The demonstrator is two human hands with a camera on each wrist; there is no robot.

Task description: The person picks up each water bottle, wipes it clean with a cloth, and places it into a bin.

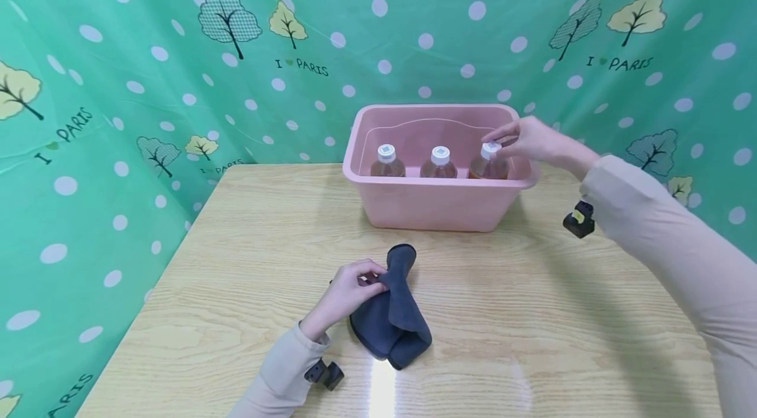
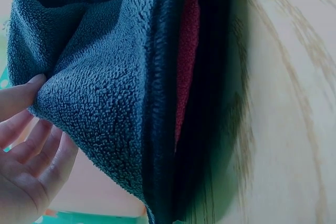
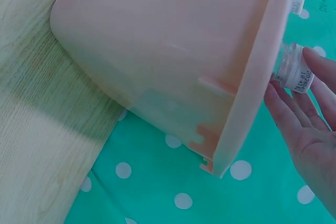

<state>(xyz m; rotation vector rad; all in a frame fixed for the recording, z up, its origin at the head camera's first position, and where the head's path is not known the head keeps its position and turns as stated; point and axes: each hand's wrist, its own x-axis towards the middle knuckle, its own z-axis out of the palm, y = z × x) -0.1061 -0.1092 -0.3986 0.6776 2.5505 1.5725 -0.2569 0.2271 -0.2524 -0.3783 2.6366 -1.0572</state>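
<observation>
My left hand [image 1: 353,290] pinches a dark blue-grey cloth [image 1: 402,309] between thumb and fingers, lifting part of it above the table. In the left wrist view the cloth [image 2: 105,82] has a fuzzy face, a bound edge and a strip of red fabric inside the fold. At the pink bin [image 1: 426,204], my right hand [image 1: 535,140] holds the white cap of the rightmost bottle [image 1: 488,167]. Thumb and fingers close round that cap [image 3: 299,72] in the right wrist view. The bottle's lower part is hidden by the bin wall.
Two more white-capped bottles, a left one [image 1: 387,167] and a middle one [image 1: 439,167], stand in the bin. The bin sits at the back of a wooden table [image 1: 254,260]. Behind hangs a green dotted curtain [image 1: 367,69].
</observation>
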